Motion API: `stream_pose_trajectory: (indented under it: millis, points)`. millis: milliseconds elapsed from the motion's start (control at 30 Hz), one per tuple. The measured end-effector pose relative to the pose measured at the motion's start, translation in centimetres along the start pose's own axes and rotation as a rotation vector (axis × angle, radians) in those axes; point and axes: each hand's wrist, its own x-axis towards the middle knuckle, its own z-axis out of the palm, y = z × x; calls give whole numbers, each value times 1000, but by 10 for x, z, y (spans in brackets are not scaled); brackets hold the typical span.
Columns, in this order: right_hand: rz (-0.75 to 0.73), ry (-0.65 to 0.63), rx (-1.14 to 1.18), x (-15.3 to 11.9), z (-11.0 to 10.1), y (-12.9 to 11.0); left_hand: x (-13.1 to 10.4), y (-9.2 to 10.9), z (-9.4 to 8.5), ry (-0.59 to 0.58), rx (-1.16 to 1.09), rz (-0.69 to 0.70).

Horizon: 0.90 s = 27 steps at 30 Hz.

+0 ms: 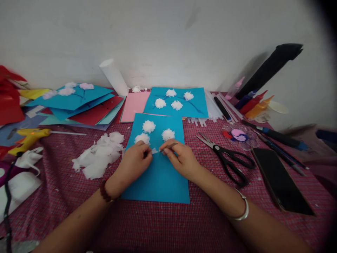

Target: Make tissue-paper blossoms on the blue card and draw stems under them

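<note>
Three white tufts (149,126) sit on the upper part of the near blue sheet (158,179), which lies upright in front of the person on the checked cloth (137,225). Left hand (137,156): fingers curled and pinched together, a small white scrap (154,151) at the tips, over the middle of the sheet just below the lower-left tuft. Right hand (182,158): thumb and fingers closed on a slim dark object (172,145) – exact kind too small to tell – its tip near the same scrap. Whether the right fingertips also touch the scrap: cannot tell.

Beyond the near sheet, a far blue sheet (196,102) bears four more white tufts and a dark painted line. Left of the near sheet: a loose heap of white tissue (101,154); farther left, a yellow glue gun (28,138). Right: black-handled scissors (229,156), blades parted slightly – then a dark phone (281,181).
</note>
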Motion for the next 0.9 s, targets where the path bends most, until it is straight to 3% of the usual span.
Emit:
stream_pose_trajectory:
  millis: [400,667,900]
  points:
    - [37,7,-119,-1,-4,0,5,3,14,135,-71,4]
    - [102,44,-41,0,-6,1,7,6,16,16,-109,62]
    - [150,84,-3,2,-9,1,9,3,19,-10,-172,74]
